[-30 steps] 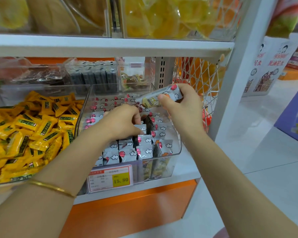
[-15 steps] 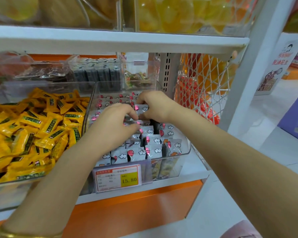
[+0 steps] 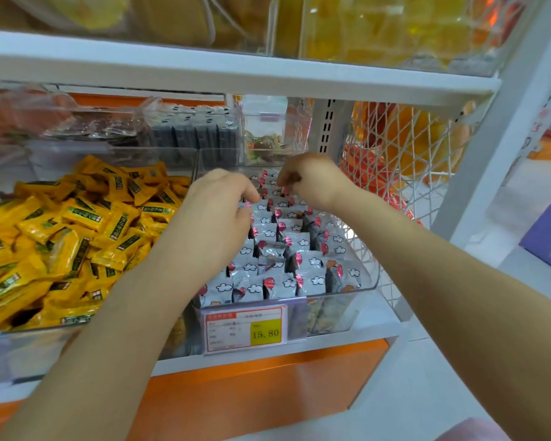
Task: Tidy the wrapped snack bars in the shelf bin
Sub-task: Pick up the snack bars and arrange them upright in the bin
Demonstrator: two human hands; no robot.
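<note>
A clear plastic shelf bin [image 3: 368, 283] holds several rows of wrapped snack bars [image 3: 279, 249], grey-white wrappers printed with clouds and red ends, standing upright. My left hand [image 3: 218, 208] hovers over the bin's left rear part, its curled fingers touching the tops of the bars. At the back of the bin my right hand [image 3: 312, 179] has its fingertips bent down onto a bar's upper edge. Whether either hand actually pinches a wrapper is hidden by the fingers.
A bin of yellow wrapped snacks [image 3: 70, 237] sits left of the clear bin. A price tag reading 15.80 [image 3: 245, 329] hangs on the front. A white shelf board [image 3: 236, 74] runs overhead. A white net basket [image 3: 404, 160] of orange items stands right.
My right hand, which held a bar up above the bin a second ago, has come down to the bin's back rows. The left hand shifted further back. The view moved closer.
</note>
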